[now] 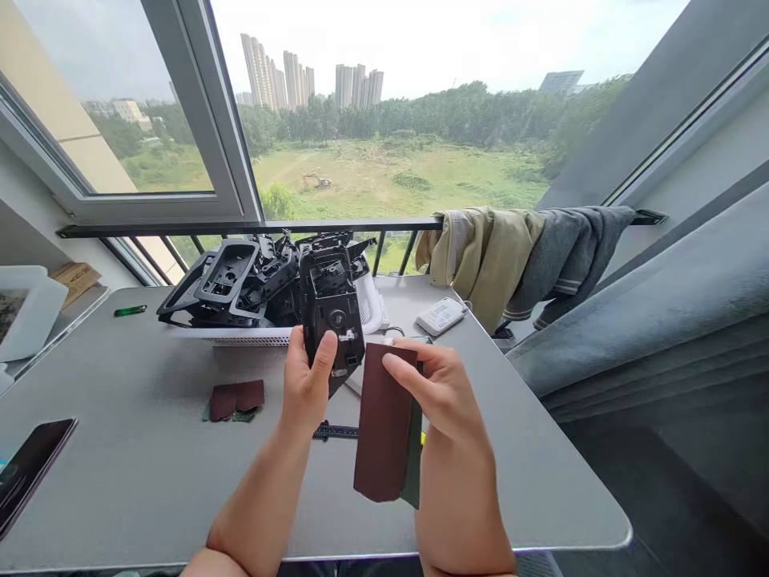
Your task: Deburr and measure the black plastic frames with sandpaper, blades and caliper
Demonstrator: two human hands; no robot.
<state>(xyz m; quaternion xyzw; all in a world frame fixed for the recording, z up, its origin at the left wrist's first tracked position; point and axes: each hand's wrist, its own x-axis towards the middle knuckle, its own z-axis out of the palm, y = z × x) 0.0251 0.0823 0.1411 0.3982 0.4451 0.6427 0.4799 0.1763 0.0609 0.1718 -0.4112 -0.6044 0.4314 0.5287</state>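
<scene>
My left hand (308, 378) is closed around a black plastic part (332, 308) and holds it upright above the grey table (138, 481), thumb pressed on its front. My right hand (441, 389) grips a dark reddish-brown sheet of sandpaper (384, 425), which hangs down from the fingers right beside the part. Behind both hands stands a white basket (264, 336) heaped with several similar black plastic parts (246, 276).
Small folded pieces of sandpaper (236, 398) lie left of my hands. A phone (30, 469) sits at the table's left edge, a green lighter (130, 310) farther back, a white device (441, 315) behind right. Jackets (517, 256) hang on the window rail. A small dark tool (335, 432) lies under my hands.
</scene>
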